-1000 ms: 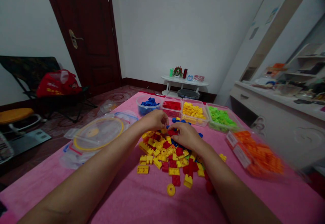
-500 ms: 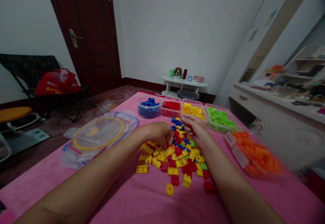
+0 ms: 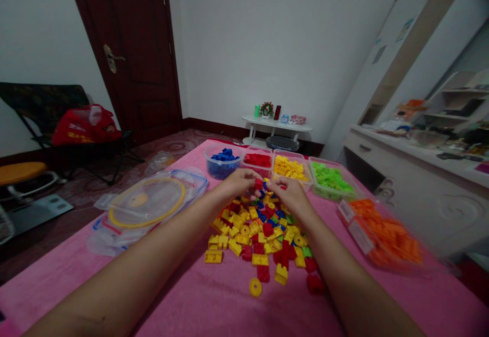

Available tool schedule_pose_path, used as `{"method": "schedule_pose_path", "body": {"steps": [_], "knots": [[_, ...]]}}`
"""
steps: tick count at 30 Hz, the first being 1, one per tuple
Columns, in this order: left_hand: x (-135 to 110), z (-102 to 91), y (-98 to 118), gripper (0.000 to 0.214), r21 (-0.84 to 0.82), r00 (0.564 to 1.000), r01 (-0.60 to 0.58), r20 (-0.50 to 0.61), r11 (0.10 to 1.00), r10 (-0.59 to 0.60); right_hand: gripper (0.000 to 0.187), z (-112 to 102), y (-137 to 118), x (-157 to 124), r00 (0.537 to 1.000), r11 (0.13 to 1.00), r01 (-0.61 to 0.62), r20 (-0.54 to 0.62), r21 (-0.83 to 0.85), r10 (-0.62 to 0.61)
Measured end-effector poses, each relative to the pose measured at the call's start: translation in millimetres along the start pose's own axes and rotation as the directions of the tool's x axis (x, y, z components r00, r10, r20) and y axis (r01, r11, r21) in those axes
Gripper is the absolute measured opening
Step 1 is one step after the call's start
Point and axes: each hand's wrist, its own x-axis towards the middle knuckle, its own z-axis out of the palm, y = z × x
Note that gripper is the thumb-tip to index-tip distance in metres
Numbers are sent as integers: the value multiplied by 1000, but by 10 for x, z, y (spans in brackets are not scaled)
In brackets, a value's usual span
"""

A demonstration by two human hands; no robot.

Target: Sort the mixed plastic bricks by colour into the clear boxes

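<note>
Head view: the left hand (image 3: 244, 180) is closed at the fingertips, gripping a small red block (image 3: 259, 184) above the far part of a heap of mixed blocks (image 3: 240, 220). The right hand (image 3: 293, 194) is held level with it, just beside, fingers bent toward the thumb; a blue block (image 3: 265, 186) shows at its fingertips, but whether it is gripped there or belongs to the left hand's piece, cannot tell. The heap, mostly yellow and red with some blue and green, lies loose on a pink cloth (image 3: 214, 304) between the forearms. A yellow wheel (image 3: 251, 287) lies flat at the near edge, apart from the rest. Beyond the hands, left to right: a round tub (image 3: 209, 166) of blue pieces, then a tub (image 3: 252, 172) of red, one (image 3: 309, 175) of yellow and one (image 3: 331, 192) of green. An orange-filled tub (image 3: 353, 227) sits nearer, right of the right forearm. Clear lids (image 3: 148, 202) are stacked left of the left forearm, the top one round with a yellow rim. Background: dark door (image 3: 139, 47), red bag (image 3: 86, 125) on a folding chair (image 3: 46, 95), low white table (image 3: 248, 118) by the wall.
</note>
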Motion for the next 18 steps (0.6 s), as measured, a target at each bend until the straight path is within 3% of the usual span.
{"method": "schedule_pose_path", "body": {"steps": [2,5,7,10,13,16,18], "knots": [[15,40,-30,20,-253,990,137,56,958,-127,37,-63,-89,12,994,987,48,-101,155,-32],[16,99,-74,23,-481,941,322,259,815,-219,41,-116,-298,-41,992,953,77,-120,294,-43],[13,152,-111,31,-553,900,406,377,728,-216,40,-105,-438,-104,992,926,92,-110,367,-55],[8,259,-161,35,-625,853,459,508,631,-118,39,-39,-579,-194,989,889,136,-110,437,-97],[-9,350,-177,37,-708,858,439,513,553,-24,40,21,-647,-248,989,844,147,-70,515,-129],[-39,367,-175,37,-736,868,449,493,507,-53,45,-5,-680,-251,993,792,118,-47,599,-113],[-44,333,-173,34,-727,863,472,497,499,-92,47,-85,-682,-219,988,756,146,-124,638,-87]]}}
